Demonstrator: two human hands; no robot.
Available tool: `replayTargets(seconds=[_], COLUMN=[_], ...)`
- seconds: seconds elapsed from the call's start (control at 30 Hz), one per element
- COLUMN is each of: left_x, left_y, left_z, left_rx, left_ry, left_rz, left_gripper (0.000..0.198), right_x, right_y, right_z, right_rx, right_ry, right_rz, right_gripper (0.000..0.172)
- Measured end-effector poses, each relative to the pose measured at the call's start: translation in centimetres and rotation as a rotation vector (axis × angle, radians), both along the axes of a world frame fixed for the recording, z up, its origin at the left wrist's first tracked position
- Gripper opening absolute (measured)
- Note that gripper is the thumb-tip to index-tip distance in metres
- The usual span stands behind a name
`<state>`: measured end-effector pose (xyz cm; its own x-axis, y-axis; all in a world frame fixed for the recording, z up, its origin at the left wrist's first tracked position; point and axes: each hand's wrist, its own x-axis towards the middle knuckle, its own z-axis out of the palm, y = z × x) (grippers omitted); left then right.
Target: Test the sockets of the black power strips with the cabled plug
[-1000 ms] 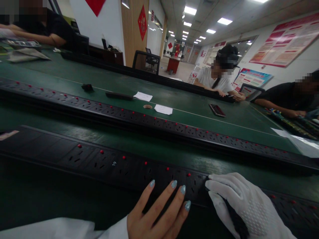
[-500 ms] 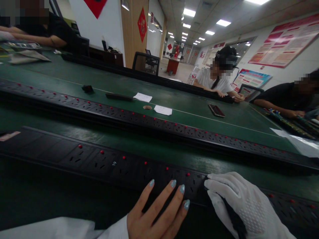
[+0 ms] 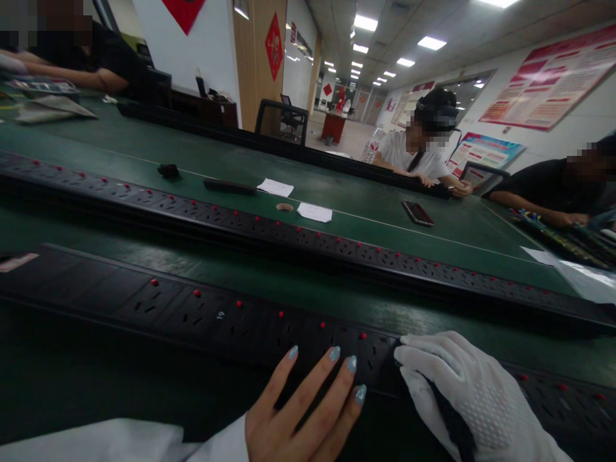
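Observation:
A long black power strip [image 3: 183, 295] with red indicator lights and socket slots lies across the near side of the green table. My bare left hand [image 3: 308, 410] rests on its near edge, fingers spread and stretched out, holding nothing. To the right, my right hand [image 3: 466, 385], in a white dotted glove, is closed over the same strip, fingertips and thumb drawn together. Something dark shows between its thumb and palm; the glove hides most of it, so I cannot tell what it is.
A second long power strip [image 3: 298, 240] runs behind the first. Beyond lie two paper slips [image 3: 314, 212], a phone [image 3: 418, 213], a dark bar [image 3: 230, 187] and a small black piece [image 3: 168, 171]. Co-workers sit at the far side and at both ends; cables [image 3: 553, 231] lie at right.

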<state>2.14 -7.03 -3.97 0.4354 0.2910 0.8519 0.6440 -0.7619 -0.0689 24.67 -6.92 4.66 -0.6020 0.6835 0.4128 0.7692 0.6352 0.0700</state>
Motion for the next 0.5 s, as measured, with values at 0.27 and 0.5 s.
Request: replayTargets(seconds=[0.27, 0.5], left_x=[-0.01, 0.19], left_y=[-0.23, -0.2], left_z=[-0.03, -0.02], left_rx=[-0.029, -0.005], left_ry=[0.016, -0.035], left_rz=[-0.015, 0.0], left_gripper=[0.029, 0.031], right_x=[-0.03, -0.29], right_y=[-0.01, -0.02], right_z=[0.02, 0.34], right_rx=[-0.005, -0.011], right_ry=[0.004, -0.003], right_rz=[0.011, 0.003], right_gripper=[0.023, 0.021])
